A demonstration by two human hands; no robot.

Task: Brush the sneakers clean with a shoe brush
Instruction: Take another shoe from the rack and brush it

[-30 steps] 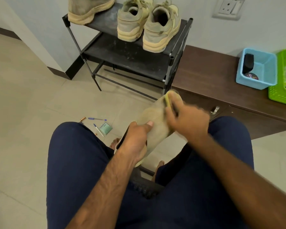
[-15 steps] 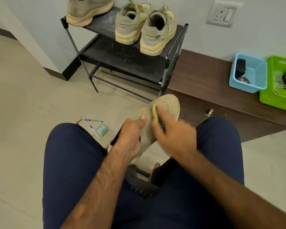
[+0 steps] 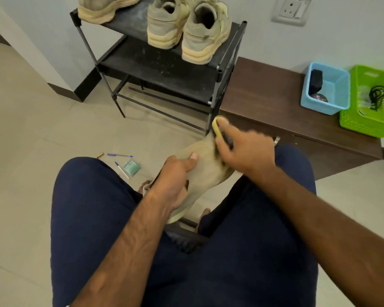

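Sneakers (image 3: pixel 187 29) on rack (image 3: pixel 162 69) (bench (image 3: pixel 268 103) right)

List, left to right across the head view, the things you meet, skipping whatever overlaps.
Battery → teal packet → left hand → right hand → blue basket → green basket.
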